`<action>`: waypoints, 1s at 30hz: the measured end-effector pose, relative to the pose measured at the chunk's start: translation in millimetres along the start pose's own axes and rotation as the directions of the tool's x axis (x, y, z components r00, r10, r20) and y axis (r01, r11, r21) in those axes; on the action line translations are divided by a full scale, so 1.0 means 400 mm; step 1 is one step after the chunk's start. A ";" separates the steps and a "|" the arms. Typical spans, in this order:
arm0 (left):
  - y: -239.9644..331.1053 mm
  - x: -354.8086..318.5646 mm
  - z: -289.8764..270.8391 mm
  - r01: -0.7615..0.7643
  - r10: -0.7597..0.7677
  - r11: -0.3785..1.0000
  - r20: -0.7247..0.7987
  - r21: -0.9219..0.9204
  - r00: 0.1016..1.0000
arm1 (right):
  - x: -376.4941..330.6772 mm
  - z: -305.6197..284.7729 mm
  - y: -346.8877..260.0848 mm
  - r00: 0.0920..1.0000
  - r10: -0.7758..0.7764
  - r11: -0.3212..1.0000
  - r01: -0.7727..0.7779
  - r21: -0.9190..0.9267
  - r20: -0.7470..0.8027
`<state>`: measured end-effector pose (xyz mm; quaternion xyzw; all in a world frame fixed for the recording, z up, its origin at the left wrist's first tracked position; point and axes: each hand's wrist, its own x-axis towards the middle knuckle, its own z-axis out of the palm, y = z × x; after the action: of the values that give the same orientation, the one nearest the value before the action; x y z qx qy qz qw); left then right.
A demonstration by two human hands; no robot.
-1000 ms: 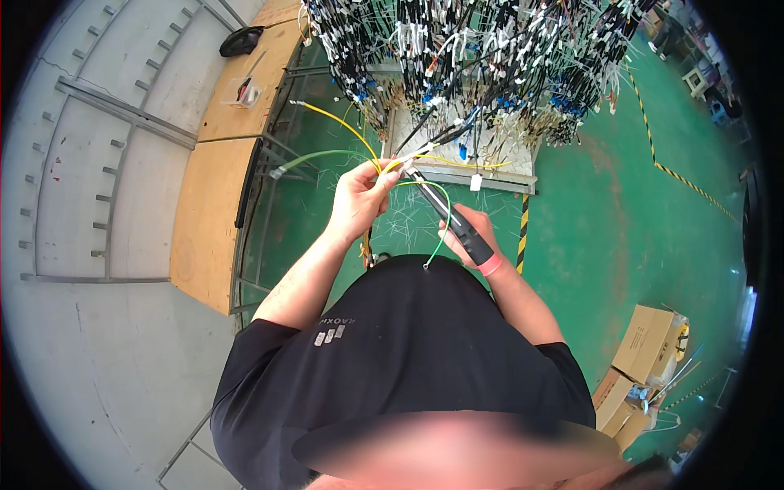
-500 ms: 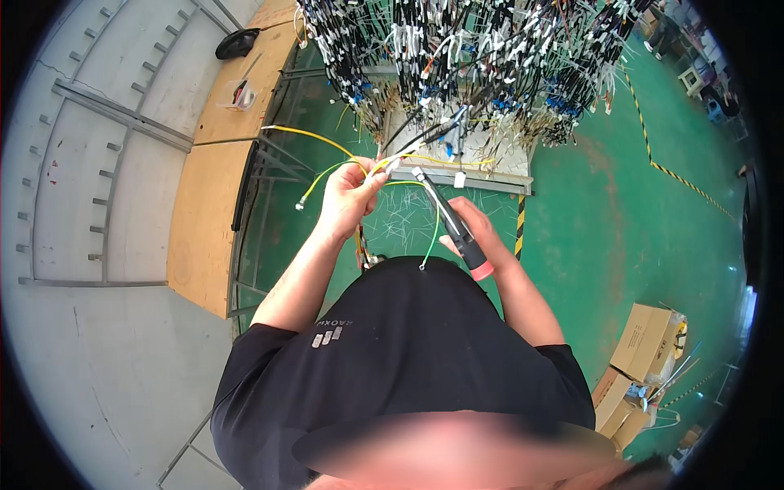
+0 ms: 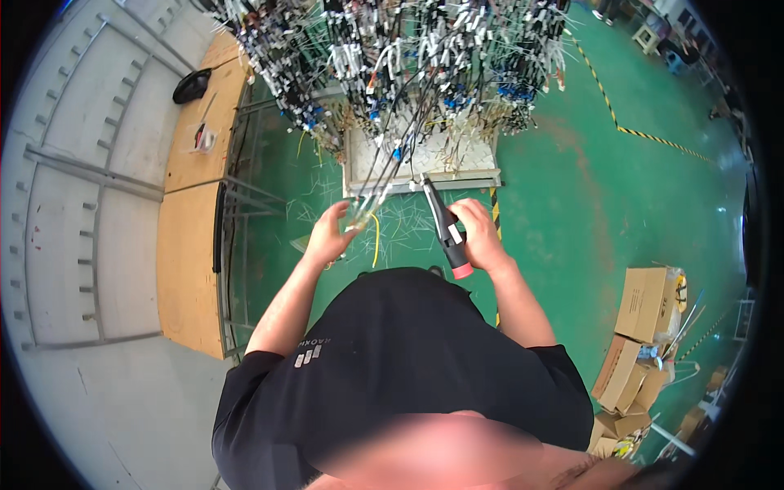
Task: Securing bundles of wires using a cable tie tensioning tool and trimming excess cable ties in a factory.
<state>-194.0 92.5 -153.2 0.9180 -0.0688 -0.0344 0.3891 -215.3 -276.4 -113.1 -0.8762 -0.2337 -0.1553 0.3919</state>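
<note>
My left hand [image 3: 328, 235] has its thumb and fingers apart, beside the blurred lower ends of a bundle of black and white wires [image 3: 377, 184]. A yellow wire [image 3: 376, 242] dangles just right of those fingertips. In my right hand [image 3: 482, 235] is a slim black handheld tool [image 3: 445, 224] with a red end cap, its narrow tip pointing away from me; I cannot make out its exact kind. Partly behind the tool, the fingers of that hand are wrapped round its body. The wires hang from a dense mass of wire harnesses [image 3: 392, 57] ahead.
Below the harnesses is a pale tray [image 3: 482, 181] with a metal edge. Cut wire scraps [image 3: 400, 220] litter the green floor. Wooden benches [image 3: 188, 269] stand at left, holding a small clear container [image 3: 198, 139]. Cardboard boxes [image 3: 647, 304] sit at right, and people work far right.
My left hand has let go of the wires, which now swing blurred beside it. My right hand still holds the tool. The view has shifted, showing the harnesses farther left.
</note>
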 end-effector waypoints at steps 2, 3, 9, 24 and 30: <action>0.000 -0.014 0.043 -0.012 0.015 0.998 -0.035 0.063 0.999 | -0.018 -0.002 0.007 0.999 0.032 0.999 -0.032 0.021 0.005; 0.008 -0.018 0.055 0.046 -0.046 0.999 -0.007 0.013 0.999 | -0.022 -0.008 0.001 0.998 0.056 0.998 -0.057 0.036 0.033; 0.248 0.027 0.054 0.541 -0.243 0.524 0.493 -0.658 0.835 | -0.015 0.007 0.020 0.994 0.025 0.996 -0.035 0.088 0.108; 0.285 0.088 0.225 0.439 -0.302 0.521 0.323 -0.732 0.897 | -0.053 -0.028 0.127 0.981 0.065 0.973 -0.103 0.207 0.183; 0.267 0.089 0.259 0.384 -0.382 0.510 0.198 -0.770 0.903 | -0.244 0.012 0.273 0.887 0.415 0.861 -0.454 0.227 0.200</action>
<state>-181.4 -59.8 -148.5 0.6401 0.1572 -0.1474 0.7375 -239.1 -364.5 -227.7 -0.8540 -0.0761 0.0341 0.5135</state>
